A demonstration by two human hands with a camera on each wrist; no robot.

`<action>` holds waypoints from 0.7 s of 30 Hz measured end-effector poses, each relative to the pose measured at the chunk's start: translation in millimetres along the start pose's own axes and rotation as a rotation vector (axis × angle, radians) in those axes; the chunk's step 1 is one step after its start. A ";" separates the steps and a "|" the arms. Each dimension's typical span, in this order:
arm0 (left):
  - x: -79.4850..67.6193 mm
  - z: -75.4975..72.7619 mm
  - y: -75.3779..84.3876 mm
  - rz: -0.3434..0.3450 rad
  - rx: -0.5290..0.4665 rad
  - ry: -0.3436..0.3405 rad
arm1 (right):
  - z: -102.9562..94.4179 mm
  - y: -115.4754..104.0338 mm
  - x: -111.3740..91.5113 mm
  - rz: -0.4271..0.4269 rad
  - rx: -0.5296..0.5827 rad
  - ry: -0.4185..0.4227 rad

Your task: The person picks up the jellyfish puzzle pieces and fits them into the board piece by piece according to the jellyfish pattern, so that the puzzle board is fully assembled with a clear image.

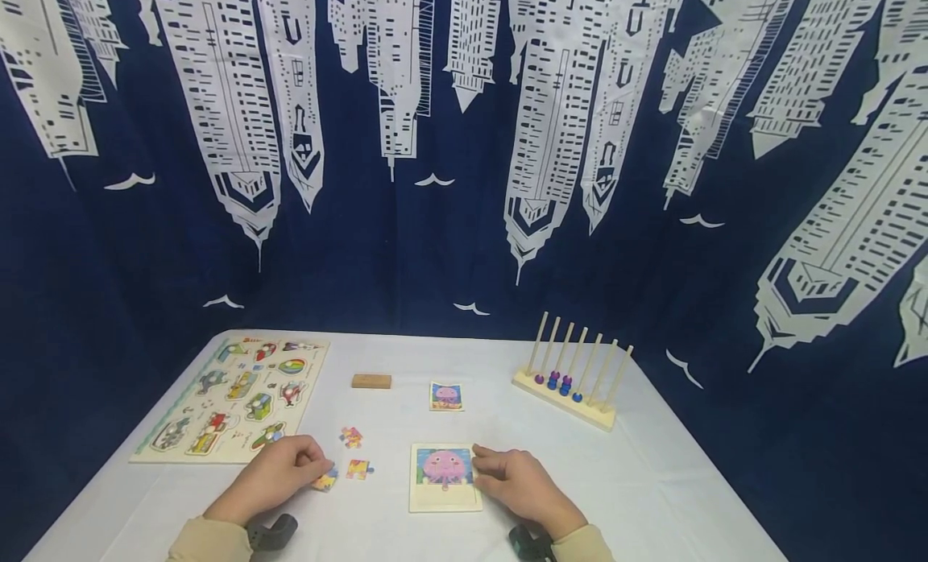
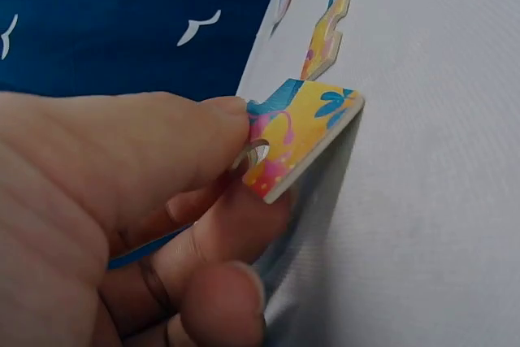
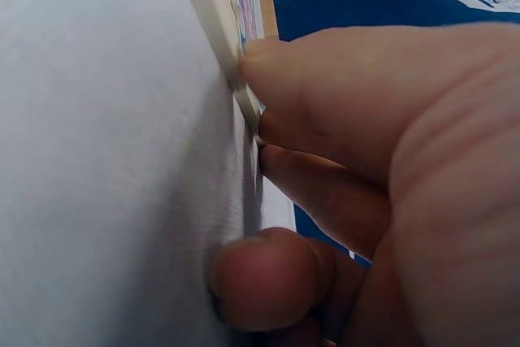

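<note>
My left hand [image 1: 279,475] pinches a jigsaw piece [image 2: 305,132] between thumb and fingers, tilted just over the cloth. The piece is yellow with pink and blue print. Two more jigsaw pieces lie beside it: a yellow one [image 1: 358,469] and a pink-yellow one [image 1: 351,437] farther back. In the middle sits a pale wooden puzzle tray [image 1: 445,504]. A pink jellyfish picture [image 1: 444,468] fills its upper part, with bare wood showing below. My right hand [image 1: 522,483] rests its thumb and fingertips on the tray's right rim; in the right wrist view the thumb touches that edge.
Behind the tray lies a small jellyfish picture card [image 1: 445,397], with a wooden block [image 1: 371,381] to its left. A large picture puzzle board [image 1: 239,393] covers the left back. At the back right stands a peg rack [image 1: 565,397] with several beads.
</note>
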State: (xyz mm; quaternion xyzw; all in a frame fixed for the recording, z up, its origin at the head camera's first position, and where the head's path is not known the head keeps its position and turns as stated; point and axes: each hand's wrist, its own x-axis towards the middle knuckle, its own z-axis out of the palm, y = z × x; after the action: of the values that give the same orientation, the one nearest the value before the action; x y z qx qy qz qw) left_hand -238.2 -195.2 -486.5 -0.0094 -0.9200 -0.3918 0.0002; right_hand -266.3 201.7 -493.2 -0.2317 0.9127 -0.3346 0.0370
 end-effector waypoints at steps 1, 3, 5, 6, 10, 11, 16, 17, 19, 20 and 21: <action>0.1 0.1 0.5 0.000 -0.012 0.001 | 0.0 0.4 0.4 0.004 -0.003 -0.001; 0.5 1.2 1.8 0.015 -0.049 0.002 | 0.1 1.5 1.2 0.011 -0.002 -0.004; 1.1 4.7 4.9 0.036 -0.113 -0.004 | 0.1 2.4 1.7 0.014 0.001 -0.008; 1.3 7.6 7.1 0.055 -0.147 -0.012 | -0.1 2.7 1.7 0.015 0.004 -0.011; -0.8 25.6 22.3 0.177 -0.233 -0.077 | 0.2 3.8 0.7 0.008 0.000 -0.013; -1.6 30.9 27.5 0.216 -0.241 -0.093 | 0.2 4.0 0.4 0.008 -0.002 -0.011; -2.1 53.2 54.4 0.348 -0.271 -0.128 | -0.2 4.5 0.0 0.004 -0.001 -0.009; -1.4 56.5 59.2 0.356 -0.274 -0.131 | -0.2 4.4 0.2 0.000 -0.002 -0.009; 0.0 62.7 68.0 0.373 -0.261 -0.132 | 0.1 4.2 0.8 -0.006 -0.006 -0.010; 0.9 65.9 71.6 0.381 -0.245 -0.134 | 0.3 4.2 1.2 -0.009 -0.010 -0.009; 1.8 69.3 74.9 0.387 -0.235 -0.140 | 0.6 4.1 1.5 -0.011 -0.011 -0.009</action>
State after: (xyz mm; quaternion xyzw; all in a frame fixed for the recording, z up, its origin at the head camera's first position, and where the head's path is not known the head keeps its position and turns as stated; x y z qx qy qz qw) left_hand -238.1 -93.3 -480.6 -0.2128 -0.8470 -0.4871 0.0103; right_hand -269.1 203.5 -496.1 -0.2383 0.9130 -0.3288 0.0380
